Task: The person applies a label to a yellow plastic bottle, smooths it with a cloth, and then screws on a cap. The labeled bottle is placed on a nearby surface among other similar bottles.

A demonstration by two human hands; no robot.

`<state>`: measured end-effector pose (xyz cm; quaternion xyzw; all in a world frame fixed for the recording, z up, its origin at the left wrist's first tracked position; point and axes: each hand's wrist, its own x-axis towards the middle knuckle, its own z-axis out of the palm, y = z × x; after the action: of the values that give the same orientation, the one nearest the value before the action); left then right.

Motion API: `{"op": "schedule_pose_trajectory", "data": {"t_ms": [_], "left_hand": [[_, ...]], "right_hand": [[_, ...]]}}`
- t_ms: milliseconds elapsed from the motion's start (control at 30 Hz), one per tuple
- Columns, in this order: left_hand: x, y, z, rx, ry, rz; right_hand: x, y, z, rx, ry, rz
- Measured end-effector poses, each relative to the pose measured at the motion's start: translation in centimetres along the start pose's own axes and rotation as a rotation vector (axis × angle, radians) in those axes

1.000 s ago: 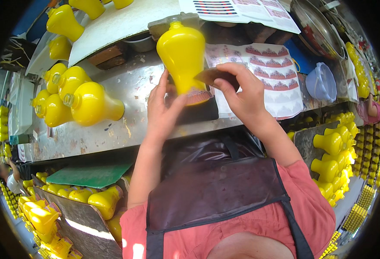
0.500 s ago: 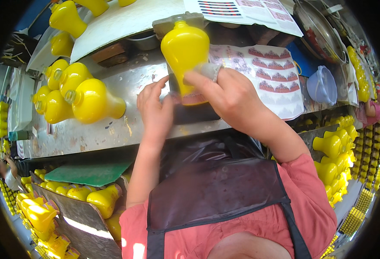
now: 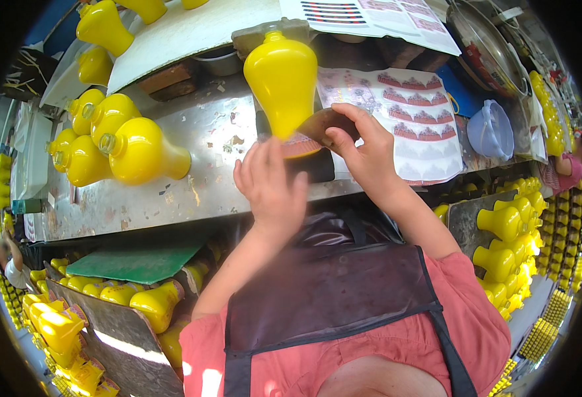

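On the bench (image 3: 205,142), a yellow long-waisted bottle (image 3: 281,79) lay with its base toward the person. The right hand (image 3: 378,155) had a pinched grip on a flat brown scraper (image 3: 329,123) at the printed band (image 3: 299,143). The left hand (image 3: 274,188), blurred, was spread wide; its contact was unclear. Light, even strokes with the bottle steadied probably suited the band best.

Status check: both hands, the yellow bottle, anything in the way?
Right hand holding dark flat piece by patterned band. Left hand open, blurred; contact unclear. Yellow bottle, neck toward grey block; left hand partly hiding it.
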<state>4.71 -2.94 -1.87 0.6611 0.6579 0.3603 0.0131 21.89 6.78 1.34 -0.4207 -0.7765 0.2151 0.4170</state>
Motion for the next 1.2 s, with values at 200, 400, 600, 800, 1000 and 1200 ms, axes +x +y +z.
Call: {"op": "schedule_pose_trajectory", "data": {"t_ms": [200,400,600,800,1000,1200], "left_hand": [[-0.5,-0.3,0.7,-0.107,0.016,-0.013],[-0.8,0.0,0.6,-0.083,-0.013,-0.015],[-0.9,0.1,1.0,-0.108,0.01,-0.012],[-1.0,0.0,1.2,-0.129,0.032,-0.01],[-1.0,0.1,0.8,-0.08,0.02,0.0],[-0.9,0.2,0.7,-0.1,0.012,-0.01]], "right_hand": [[0.9,0.0,-0.4,0.367,0.069,0.256],[-1.7,-3.4,-1.6,0.196,-0.259,0.188],[-4.8,-3.2,0.6,-0.069,-0.509,0.275],[-4.1,-2.2,0.7,0.041,-0.467,0.299],[-3.7,-2.4,0.2,0.128,-0.445,0.368],[-3.4,-3.1,0.7,0.128,-0.465,0.377]]}}
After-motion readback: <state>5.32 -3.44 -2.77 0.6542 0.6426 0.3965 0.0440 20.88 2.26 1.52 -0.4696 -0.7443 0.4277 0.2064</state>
